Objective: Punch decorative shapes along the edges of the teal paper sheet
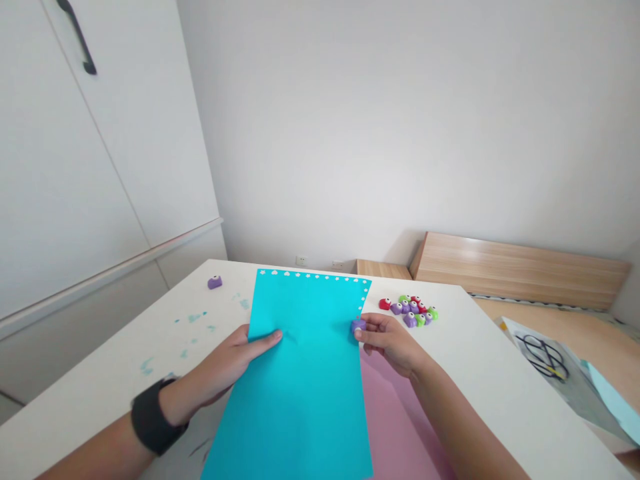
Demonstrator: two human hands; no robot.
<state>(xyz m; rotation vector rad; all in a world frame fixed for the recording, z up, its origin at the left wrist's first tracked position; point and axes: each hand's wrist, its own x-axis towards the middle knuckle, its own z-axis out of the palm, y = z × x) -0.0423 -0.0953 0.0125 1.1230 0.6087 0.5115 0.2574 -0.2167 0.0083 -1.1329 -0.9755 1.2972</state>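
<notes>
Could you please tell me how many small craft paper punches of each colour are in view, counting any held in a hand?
Purple punches: 7, including one in the right hand and one lying apart on the white table
Red punches: 3
Green punches: 3
Total: 13 (the pile overlaps, so this is my best count)

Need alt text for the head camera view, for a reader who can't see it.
A person's right hand holds a small purple craft punch on the right edge of a cyan paper sheet; the left hand grips its left edge. White punched shapes line the far edge. More punches cluster on the white table, and pink paper lies underneath.
</notes>
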